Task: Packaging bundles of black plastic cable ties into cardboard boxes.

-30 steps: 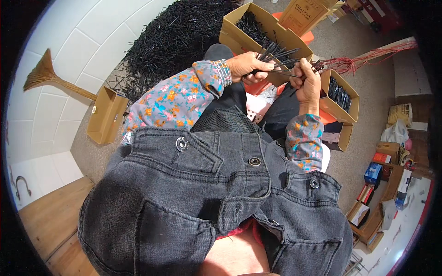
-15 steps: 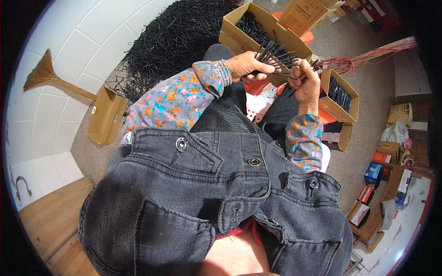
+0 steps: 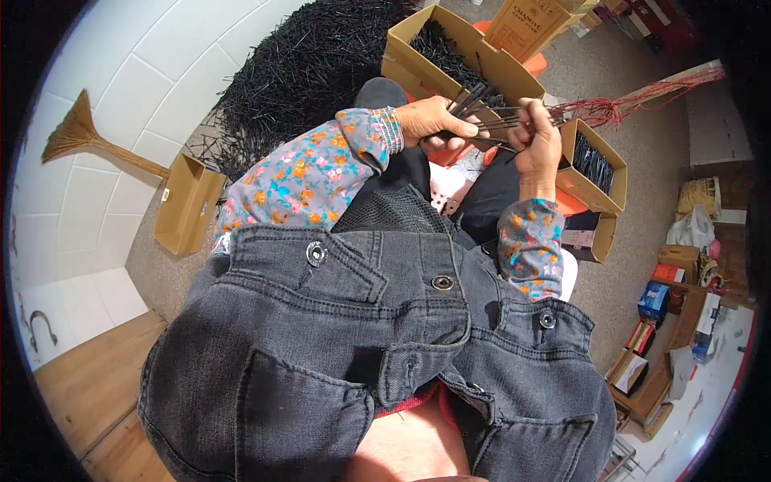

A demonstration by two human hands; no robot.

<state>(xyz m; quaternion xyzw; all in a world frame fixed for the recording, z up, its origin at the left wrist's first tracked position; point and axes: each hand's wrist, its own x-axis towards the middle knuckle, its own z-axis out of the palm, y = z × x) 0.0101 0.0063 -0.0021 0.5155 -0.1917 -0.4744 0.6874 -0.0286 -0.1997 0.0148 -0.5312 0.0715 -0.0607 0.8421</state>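
My left hand (image 3: pixel 434 122) is closed around a bunch of thin black strips (image 3: pixel 472 100), its thumb laid across them. The strips point away and to the right, spread at several angles. Beside it on the right, my right hand (image 3: pixel 536 146) is closed with curled fingers at the far ends of several strips, which stretch between the two hands. Just beyond the hands is a cardboard box (image 3: pixel 405 68) of loose black strips. A smaller cardboard box (image 3: pixel 617 186) with more strips stands right of my right hand.
A big heap of black strips (image 3: pixel 309 76) lies at the far left against the tiled wall. Red strings (image 3: pixel 614 112) hang over a bar at right. An empty carton (image 3: pixel 186 209) and a broom (image 3: pixel 100 143) are at left. A shelf (image 3: pixel 673 353) with packages stands far right.
My right hand has turned and shifted slightly right, its fingers lifting. The strips, fanned upward before, now lie flatter and stretch toward the right hand. My left hand stays nearly in place.
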